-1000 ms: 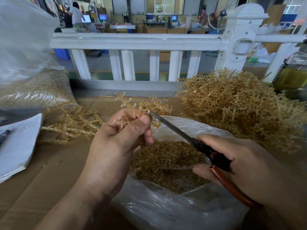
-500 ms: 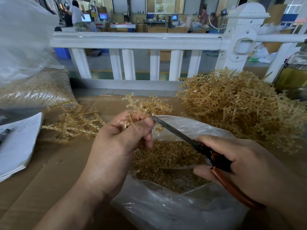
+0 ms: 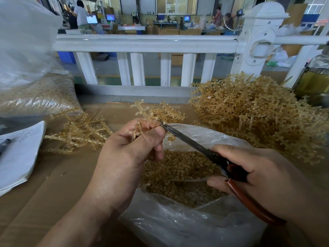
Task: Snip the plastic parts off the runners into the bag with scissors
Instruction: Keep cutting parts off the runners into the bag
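My left hand (image 3: 128, 154) pinches a tan plastic runner (image 3: 142, 113) between thumb and fingers, its top sticking up past my thumb. My right hand (image 3: 258, 177) grips scissors (image 3: 192, 143) with red-brown handles. The blade tips touch the runner beside my left thumb, right over the open clear plastic bag (image 3: 178, 227). The bag holds a heap of small tan snipped parts (image 3: 178, 173).
A big pile of uncut runners (image 3: 258, 114) lies at the right, a smaller pile (image 3: 80, 132) at the left. A filled clear bag (image 3: 35, 93) stands at the far left, papers with a pen (image 3: 19, 152) below it. A white railing (image 3: 146, 45) runs behind the brown table (image 3: 58, 184).
The runner has slid up and to the right through my left fingers, so more of it sticks out above the thumb. The scissors stay at the same spot beside the thumb.
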